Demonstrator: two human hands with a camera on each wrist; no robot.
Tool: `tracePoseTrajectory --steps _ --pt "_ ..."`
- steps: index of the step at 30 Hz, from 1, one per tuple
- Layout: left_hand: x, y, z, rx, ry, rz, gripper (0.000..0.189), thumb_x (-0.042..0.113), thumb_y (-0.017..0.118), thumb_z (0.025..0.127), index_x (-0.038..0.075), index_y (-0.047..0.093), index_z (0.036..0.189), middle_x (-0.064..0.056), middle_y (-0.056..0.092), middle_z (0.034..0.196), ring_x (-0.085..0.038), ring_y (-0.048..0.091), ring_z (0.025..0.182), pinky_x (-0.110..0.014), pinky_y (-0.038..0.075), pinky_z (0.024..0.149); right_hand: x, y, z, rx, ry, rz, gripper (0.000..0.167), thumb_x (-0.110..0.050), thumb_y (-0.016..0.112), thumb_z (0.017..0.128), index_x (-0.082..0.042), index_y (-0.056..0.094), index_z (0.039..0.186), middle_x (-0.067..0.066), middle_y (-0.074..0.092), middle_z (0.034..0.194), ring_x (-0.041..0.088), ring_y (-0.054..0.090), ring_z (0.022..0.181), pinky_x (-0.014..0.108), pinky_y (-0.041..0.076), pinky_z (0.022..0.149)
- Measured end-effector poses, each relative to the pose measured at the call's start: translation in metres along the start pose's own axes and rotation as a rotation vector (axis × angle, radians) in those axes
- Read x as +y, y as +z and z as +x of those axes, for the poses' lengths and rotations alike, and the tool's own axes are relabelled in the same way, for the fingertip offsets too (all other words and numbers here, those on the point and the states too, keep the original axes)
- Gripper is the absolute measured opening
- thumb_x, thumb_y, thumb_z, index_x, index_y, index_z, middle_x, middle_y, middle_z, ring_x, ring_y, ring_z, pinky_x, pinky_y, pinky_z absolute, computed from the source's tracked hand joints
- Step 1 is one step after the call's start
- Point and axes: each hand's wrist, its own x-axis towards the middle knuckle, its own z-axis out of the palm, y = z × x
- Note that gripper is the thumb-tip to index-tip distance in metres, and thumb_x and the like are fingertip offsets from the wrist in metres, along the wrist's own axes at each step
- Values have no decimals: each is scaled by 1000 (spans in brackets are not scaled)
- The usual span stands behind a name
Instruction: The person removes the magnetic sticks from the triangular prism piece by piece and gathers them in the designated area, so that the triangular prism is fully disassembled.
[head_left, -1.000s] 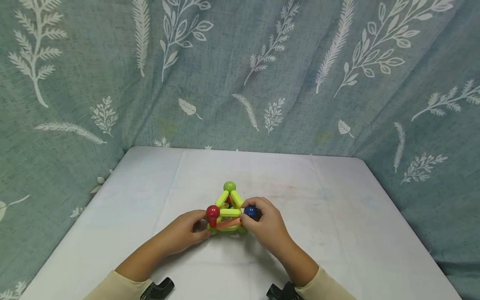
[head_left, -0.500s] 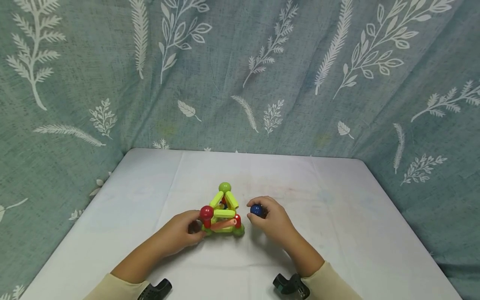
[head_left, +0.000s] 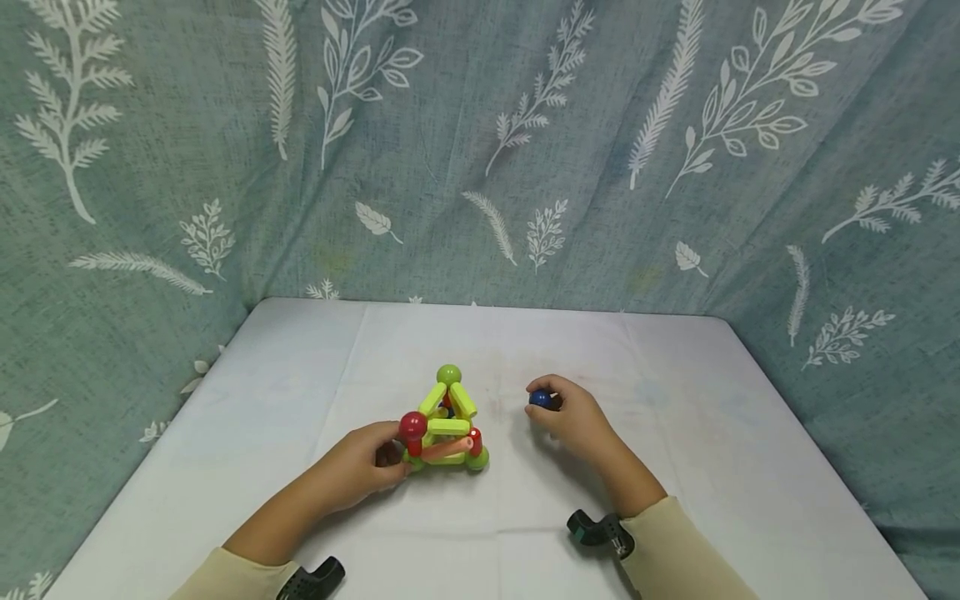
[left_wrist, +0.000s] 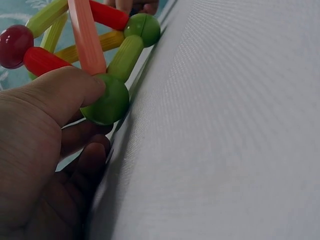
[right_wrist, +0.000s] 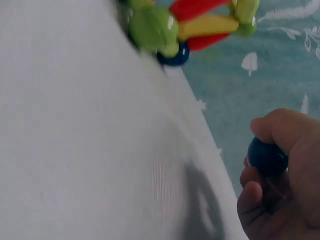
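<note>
One blue ball [head_left: 539,400] is gripped in the fingers of the right hand [head_left: 579,419], above the white-covered table [head_left: 750,467]. To its left stands one stick-and-ball toy [head_left: 448,427]; I count three green balls [head_left: 448,375], one red ball [head_left: 412,426]. Sticks partly hide a second blue ball [right_wrist: 176,57]. The left hand's fingers pinch the toy's near-left corner. A leafy curtain [head_left: 450,133] hangs behind.

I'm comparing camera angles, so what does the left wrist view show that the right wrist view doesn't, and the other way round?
Only the left wrist shows the left grip, red ball and salmon rod.

Only the right wrist shows the blue ball by the toy structure, and clearly shows the held blue ball.

Both show green balls, red rods, white cloth, patterned curtain and the right grip (left wrist: fingers only).
</note>
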Motion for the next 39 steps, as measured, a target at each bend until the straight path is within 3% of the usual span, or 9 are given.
tracePoseTrajectory --steps 3,7,10,18,28,39 --pt "-1 0 0 6 -4 -2 29 19 81 89 32 66 110 11 63 92 -8 59 81 -26 52 71 10 -6 8 -6 4 -29 33 -24 78 96 -20 70 127 6 64 112 21 62 82 34 54 66" --pt "-1 0 0 2 -4 -13 30 19 82 89 32 66 110 10 63 92 -9 59 81 -26 52 72 22 -16 15 3 21 -57 35 -25 77 97 -23 70 132 7 60 133 23 63 100 35 54 75" --pt "-1 0 1 -10 0 -19 30 20 82 89 32 66 111 10 63 93 -9 59 82 -27 52 72 32 -22 15 11 55 -60 38 -27 76 98 -25 68 136 5 61 139 24 63 109 35 55 79" --pt "-1 1 5 -20 -6 -11 31 23 83 89 32 66 113 9 62 91 -10 58 82 -27 51 70 42 -28 14 42 77 -29 43 -28 76 97 -19 64 138 7 65 138 23 65 109 35 56 80" --pt "-5 1 3 -27 -19 -10 33 25 83 90 32 66 116 10 64 92 -9 60 83 -27 51 72 35 -12 16 33 65 -67 43 -29 79 95 -29 67 137 4 66 136 23 65 114 45 54 93" --pt "-4 0 4 -33 -38 -32 32 22 82 90 30 66 116 7 63 92 -12 59 83 -27 52 71 34 -8 20 29 45 -85 44 -23 77 97 -23 66 140 3 67 139 24 64 121 47 52 101"
